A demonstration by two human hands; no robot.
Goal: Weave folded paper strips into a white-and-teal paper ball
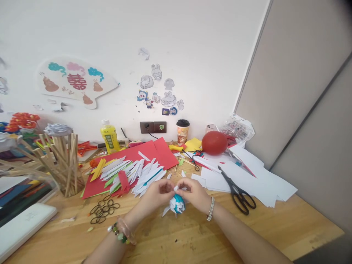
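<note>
A folded paper piece, white and teal, is held just above the table near its front edge, pinched at its top between the left hand and right hand, both closed on it. It is judged light, soft and easily crushed, best gripped at the folded edges. A holder at the left edge is filled with wooden sticks; a lidded cup stands at the back edge, contents unseen.

White-teal folded paper bundle (crumpled, spiky) held above table edge.

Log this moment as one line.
left hand: holds paper bundle | right hand: holds same bundle | nearby: scissors, rubber bands
</note>
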